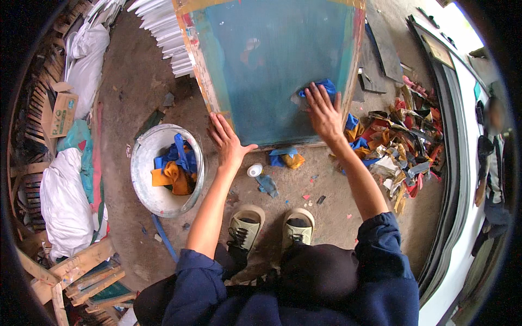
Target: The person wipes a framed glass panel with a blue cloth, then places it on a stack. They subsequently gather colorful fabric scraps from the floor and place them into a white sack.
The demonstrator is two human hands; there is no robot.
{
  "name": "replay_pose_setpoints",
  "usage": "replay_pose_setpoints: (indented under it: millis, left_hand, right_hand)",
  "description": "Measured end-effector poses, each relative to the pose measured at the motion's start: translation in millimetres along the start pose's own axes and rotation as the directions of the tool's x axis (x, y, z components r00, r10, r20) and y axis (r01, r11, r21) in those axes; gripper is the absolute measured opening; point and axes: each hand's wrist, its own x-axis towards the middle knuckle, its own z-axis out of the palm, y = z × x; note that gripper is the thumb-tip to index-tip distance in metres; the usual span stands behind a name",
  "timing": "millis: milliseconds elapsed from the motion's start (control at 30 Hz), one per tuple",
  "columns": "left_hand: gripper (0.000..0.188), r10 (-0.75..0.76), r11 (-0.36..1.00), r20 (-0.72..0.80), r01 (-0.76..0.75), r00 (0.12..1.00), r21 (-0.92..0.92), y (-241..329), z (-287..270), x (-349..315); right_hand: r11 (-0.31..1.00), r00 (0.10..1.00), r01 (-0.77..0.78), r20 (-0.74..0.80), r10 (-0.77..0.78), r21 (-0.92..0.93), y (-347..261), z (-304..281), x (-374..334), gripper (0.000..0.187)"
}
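Dark blue sleeves [385,239] are closest, pushed up, and two bare arms reach out of them. At the end of one arm, the left hand [228,144] rests on the near left corner of a big framed panel [272,60]. Its fingers are spread wide and let go of everything, with the thumb out along the near edge. The right hand [324,115] lies near the other side of the panel, on top of a blue cloth [326,86] that peeks out past the fingertips. Those fingers look long and flat. I cannot tell if they pinch the cloth or just press it down. The panel's blue-green middle lies between the two hands and stretches away past the fingers.

To me it looks like the wiping part, with one hand steadying and one hand rubbing. The next stroke calls for firm, flat fingers on the cloth, and the left hand staying put so the panel does not slide.

Left of the left fingers sits a white bucket [140,190] with blue and orange scraps [176,171] in it. Right of the right fingers is a messy heap of rags [416,138]. Below the left thumb is a little white round thing [254,170], near the shoes [298,233].
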Motion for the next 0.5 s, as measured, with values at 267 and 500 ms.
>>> replay_pose_setpoints:
  millis: [267, 500]
  left_hand:
    - [0.138, -0.06, 0.995, 0.033, 0.057, 0.998, 0.087, -2.5, -7.1, -2.2]
    - [0.135, -0.024, 1.0, 0.005, 0.025, 1.0, -0.014, 10.5, -6.7, 0.9]
  right_hand:
    - [0.991, 0.999, 0.033, -0.013, -0.035, -0.128, -6.5, -26.4, 36.9, 0.051]
    - [0.83, 0.831, 0.557, 0.022, -0.556, -0.045, 7.5, -12.6, 31.4, 0.048]
